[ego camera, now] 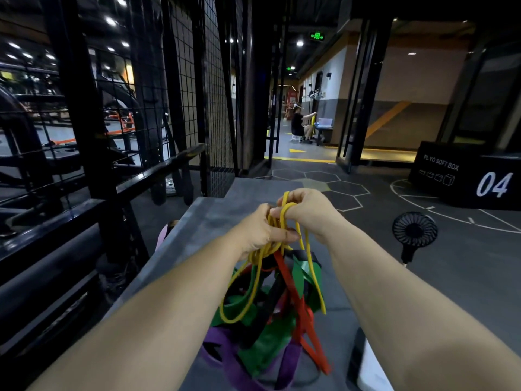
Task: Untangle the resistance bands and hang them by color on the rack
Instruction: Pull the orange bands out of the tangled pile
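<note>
Both hands are raised above the grey tabletop [214, 221]. The left hand [260, 232] grips a bunch of yellow band [263, 252] strands, its fingers curled round them. The right hand [308, 213], touching it at 1 o'clock, pinches a yellow loop hooked over its fingers. The strands hang toward 6 o'clock into the tangle of green, red, purple and black bands [270, 342] on the tabletop. A black fan [414, 228] stands at 3 o'clock.
</note>
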Demonstrator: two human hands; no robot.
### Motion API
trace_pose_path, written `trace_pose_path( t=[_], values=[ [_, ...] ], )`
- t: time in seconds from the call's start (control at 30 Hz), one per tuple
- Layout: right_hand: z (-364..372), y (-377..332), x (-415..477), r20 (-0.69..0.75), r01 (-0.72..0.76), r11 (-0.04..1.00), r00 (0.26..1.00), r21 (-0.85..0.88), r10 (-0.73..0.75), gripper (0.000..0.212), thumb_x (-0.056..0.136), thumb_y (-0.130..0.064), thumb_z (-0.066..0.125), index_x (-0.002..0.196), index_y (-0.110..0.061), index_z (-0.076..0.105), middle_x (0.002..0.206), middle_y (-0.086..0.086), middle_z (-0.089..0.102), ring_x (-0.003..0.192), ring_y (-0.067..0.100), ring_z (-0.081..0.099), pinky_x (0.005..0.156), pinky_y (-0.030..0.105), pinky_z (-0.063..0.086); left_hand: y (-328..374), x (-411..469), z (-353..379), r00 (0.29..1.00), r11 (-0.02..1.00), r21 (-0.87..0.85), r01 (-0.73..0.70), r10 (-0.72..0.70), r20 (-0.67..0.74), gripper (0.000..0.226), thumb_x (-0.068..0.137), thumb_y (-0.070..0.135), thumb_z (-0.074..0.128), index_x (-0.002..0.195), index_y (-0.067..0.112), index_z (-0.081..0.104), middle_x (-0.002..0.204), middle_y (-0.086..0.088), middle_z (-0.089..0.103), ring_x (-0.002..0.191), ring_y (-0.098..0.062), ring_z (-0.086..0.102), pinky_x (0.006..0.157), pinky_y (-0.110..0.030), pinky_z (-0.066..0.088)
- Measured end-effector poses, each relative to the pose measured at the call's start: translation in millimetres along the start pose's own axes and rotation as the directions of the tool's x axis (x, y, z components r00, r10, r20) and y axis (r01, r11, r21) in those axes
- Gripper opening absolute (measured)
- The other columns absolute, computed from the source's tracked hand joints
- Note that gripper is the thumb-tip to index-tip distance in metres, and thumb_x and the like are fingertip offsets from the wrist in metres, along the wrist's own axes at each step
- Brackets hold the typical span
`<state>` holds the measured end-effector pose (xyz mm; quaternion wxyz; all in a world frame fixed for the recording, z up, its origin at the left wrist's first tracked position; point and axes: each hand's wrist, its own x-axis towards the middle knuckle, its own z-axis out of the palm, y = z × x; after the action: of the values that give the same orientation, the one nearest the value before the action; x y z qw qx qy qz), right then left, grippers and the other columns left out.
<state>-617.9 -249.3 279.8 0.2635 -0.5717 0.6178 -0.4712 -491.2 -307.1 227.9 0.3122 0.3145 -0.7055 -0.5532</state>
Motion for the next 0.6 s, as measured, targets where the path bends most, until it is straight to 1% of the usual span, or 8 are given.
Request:
trace_pose_path(
  t=[0.07,0.17,0.23,0.3,0.37,0.47,0.53,0.6],
  values=[
    [0,1,0,0.009,-0.022,1.000,1.000,0.010,0.022,0.018,0.073,-0.012,0.083,0.080,-0.015,0.067,0.070,-0.007,0.066,0.068,0.006,0.061,0.056,0.017,0.048,-2,-1,7,0.999,0.999,-0.043,-0.015,0.012,-0.050,0.062,0.065,0.003,0.084,0.114,-0.002,0.045,0.081,-0.005,0.065,0.071,-0.014,0.066,0.064,-0.032,0.055],
    [4,-2,-2,0.052,-0.071,0.994,0.996,0.078,0.067,0.016,0.078,-0.008,0.079,0.076,-0.013,0.064,0.065,-0.002,0.064,0.054,0.006,0.060,0.049,0.020,0.047,2,-3,14,0.997,0.999,-0.007,-0.052,0.051,-0.062,0.067,0.059,0.015,0.084,0.115,-0.001,0.053,0.101,-0.019,0.070,0.094,-0.031,0.069,0.083,-0.049,0.057],
    [6,-3,-3,0.092,-0.119,0.983,0.990,0.144,0.106,0.019,0.082,-0.005,0.074,0.074,-0.013,0.059,0.056,-0.003,0.060,0.040,0.003,0.054,0.043,0.020,0.045,3,-5,19,0.997,0.998,0.005,-0.065,0.065,-0.045,0.055,0.059,0.009,0.072,0.111,-0.005,0.060,0.107,-0.029,0.067,0.103,-0.039,0.065,0.089,-0.053,0.052],
    [8,-5,-5,0.130,-0.188,0.958,0.978,0.218,0.162,0.023,0.083,-0.007,0.074,0.071,-0.015,0.056,0.048,-0.004,0.057,0.035,0.005,0.049,0.043,0.022,0.047,1,-6,23,0.995,0.998,0.018,-0.053,0.055,-0.079,0.051,0.057,0.005,0.061,0.107,-0.006,0.063,0.107,-0.029,0.067,0.100,-0.035,0.066,0.088,-0.052,0.052],
    [10,-3,-6,0.134,-0.216,0.946,0.973,0.243,0.188,0.025,0.080,-0.009,0.077,0.068,-0.017,0.056,0.054,0.000,0.059,0.038,0.008,0.048,0.048,0.028,0.049,-3,-5,25,0.995,0.998,0.023,-0.052,0.053,-0.086,0.045,0.061,0.000,0.064,0.106,-0.003,0.064,0.103,-0.025,0.069,0.097,-0.034,0.067,0.083,-0.051,0.054],
    [12,3,-4,0.073,-0.163,0.961,0.986,0.222,0.151,0.025,0.076,-0.009,0.080,0.066,-0.015,0.059,0.058,0.003,0.059,0.042,0.010,0.045,0.046,0.023,0.042,-2,-6,24,0.997,0.998,0.062,-0.027,0.031,-0.076,0.026,0.073,-0.005,0.070,0.097,0.005,0.068,0.087,-0.011,0.070,0.083,-0.026,0.068,0.060,-0.034,0.054],
    [13,7,-3,0.060,-0.126,0.970,0.991,0.207,0.116,0.024,0.074,-0.009,0.081,0.066,-0.013,0.059,0.064,0.008,0.060,0.045,0.013,0.045,0.044,0.022,0.038,-2,-9,22,0.998,0.997,0.072,-0.001,0.006,-0.059,0.017,0.076,-0.004,0.067,0.082,0.012,0.068,0.073,-0.004,0.066,0.071,-0.022,0.063,0.056,-0.028,0.047],
    [12,9,-3,0.050,-0.100,0.977,0.995,0.190,0.092,0.023,0.073,-0.009,0.083,0.068,-0.011,0.060,0.068,0.011,0.061,0.048,0.014,0.049,0.043,0.022,0.039,-1,-12,19,0.998,0.996,0.086,0.027,-0.022,-0.060,0.020,0.079,-0.003,0.061,0.076,0.016,0.066,0.063,0.002,0.060,0.062,-0.014,0.056,0.057,-0.025,0.046]
  ],
)
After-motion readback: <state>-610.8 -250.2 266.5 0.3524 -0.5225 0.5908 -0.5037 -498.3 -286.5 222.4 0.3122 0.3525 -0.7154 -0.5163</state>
